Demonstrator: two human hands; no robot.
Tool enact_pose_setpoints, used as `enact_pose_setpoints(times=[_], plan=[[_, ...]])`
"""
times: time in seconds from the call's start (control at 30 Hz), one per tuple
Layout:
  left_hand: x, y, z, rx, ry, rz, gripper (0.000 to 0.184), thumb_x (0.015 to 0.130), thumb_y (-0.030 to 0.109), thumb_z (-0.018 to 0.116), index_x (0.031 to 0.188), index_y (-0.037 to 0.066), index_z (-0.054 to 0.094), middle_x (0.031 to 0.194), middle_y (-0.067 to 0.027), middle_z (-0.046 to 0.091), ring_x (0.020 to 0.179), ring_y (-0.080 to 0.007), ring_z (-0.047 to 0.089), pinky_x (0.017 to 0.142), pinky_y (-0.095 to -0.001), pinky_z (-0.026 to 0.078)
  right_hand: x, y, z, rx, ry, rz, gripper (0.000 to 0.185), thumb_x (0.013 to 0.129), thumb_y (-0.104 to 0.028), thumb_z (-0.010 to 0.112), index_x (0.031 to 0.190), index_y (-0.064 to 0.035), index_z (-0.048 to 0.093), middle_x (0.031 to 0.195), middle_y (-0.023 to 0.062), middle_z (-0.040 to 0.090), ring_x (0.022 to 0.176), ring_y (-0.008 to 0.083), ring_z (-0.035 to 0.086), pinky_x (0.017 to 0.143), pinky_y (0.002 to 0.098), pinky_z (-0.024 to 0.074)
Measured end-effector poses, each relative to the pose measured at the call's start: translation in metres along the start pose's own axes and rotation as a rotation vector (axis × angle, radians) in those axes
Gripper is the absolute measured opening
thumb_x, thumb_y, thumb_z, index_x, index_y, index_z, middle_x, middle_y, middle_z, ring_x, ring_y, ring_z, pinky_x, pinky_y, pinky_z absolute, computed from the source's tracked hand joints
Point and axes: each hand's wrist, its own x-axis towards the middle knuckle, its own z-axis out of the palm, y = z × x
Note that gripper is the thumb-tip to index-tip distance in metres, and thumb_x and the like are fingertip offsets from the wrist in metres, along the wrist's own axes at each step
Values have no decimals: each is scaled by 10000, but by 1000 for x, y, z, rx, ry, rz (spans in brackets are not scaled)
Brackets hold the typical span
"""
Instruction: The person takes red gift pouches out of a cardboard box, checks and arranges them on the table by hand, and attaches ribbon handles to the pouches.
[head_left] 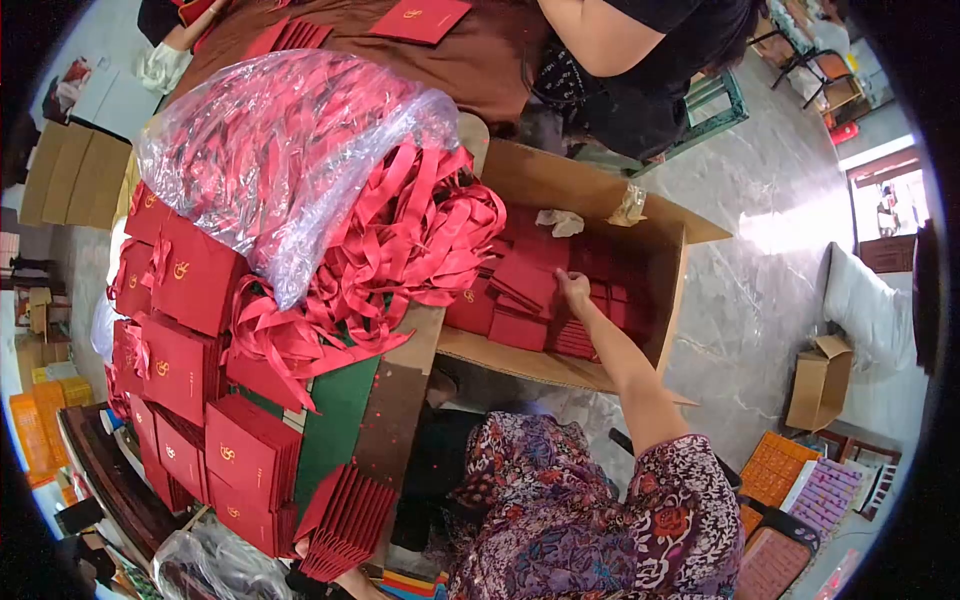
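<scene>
My left hand, at the bottom of the view, grips a fanned stack of flat red gift packets from below; most of its fingers are hidden. My right arm reaches into an open cardboard box. There my right hand pinches the edge of a red packet. More red packets lie around it in the box, some in rows. Left of the box, loose red ribbons spill from a clear plastic bag. Stacked packets with gold print stand along the table's left side.
A person in black sits beyond the box, and another person's arm shows at top left. Packets lie on the brown cloth. A smaller cardboard box and patterned trays are at right.
</scene>
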Motion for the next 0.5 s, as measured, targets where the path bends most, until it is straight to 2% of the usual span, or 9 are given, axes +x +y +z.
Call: enact_pose_setpoints(times=[0.17,0.23,0.27,0.3,0.37,0.4,0.47,0.5], plan=[[5,0,3,28,-3,12,369,709,48,709,953,53,432,941,-64,498,941,-214,523,860,-356,422,-14,-30,-9,-24,-15,100,448,754,-382,791,972,-12,666,991,166,678,912,307,637,807,404,497],[5,0,3,39,-10,12,368,710,47,708,953,53,432,941,-64,498,941,-213,524,859,-355,422,-12,-31,-8,0,122,63,307,787,-300,786,845,-26,662,784,50,653,636,154,560,578,342,469],[5,0,3,44,-13,13,367,710,47,708,952,53,433,941,-64,498,941,-213,524,859,-355,422,-11,-36,-12,54,72,153,261,828,-271,746,793,-33,645,762,53,631,679,158,557,594,319,467],[4,0,3,47,-17,14,366,710,46,707,952,53,433,941,-64,498,941,-212,524,859,-354,422,-11,-40,-15,51,71,153,261,828,-271,746,793,-33,645,762,53,631,679,158,557,594,319,467],[5,0,4,51,-24,19,365,710,46,707,952,52,434,940,-64,498,941,-212,524,859,-353,422,-9,-45,-26,303,-58,235,159,902,-194,631,840,-48,617,782,55,602,697,194,559,632,316,484],[4,0,5,52,-28,20,365,710,46,706,952,52,434,940,-63,498,941,-211,524,859,-353,422,-9,-46,-29,302,-57,235,159,902,-194,631,840,-48,617,782,55,602,697,194,559,632,316,484],[4,-1,4,56,-34,26,363,710,45,706,952,52,435,940,-63,497,941,-210,524,858,-352,422,-9,-49,-35,741,-96,314,86,938,-122,513,942,-51,560,843,74,578,695,229,567,624,338,507],[4,-1,4,57,-36,30,363,710,45,705,952,51,435,939,-63,497,941,-210,524,858,-352,422,-2,-43,-34,741,-98,312,86,938,-122,513,942,-51,560,843,74,578,695,229,567,624,338,507]])
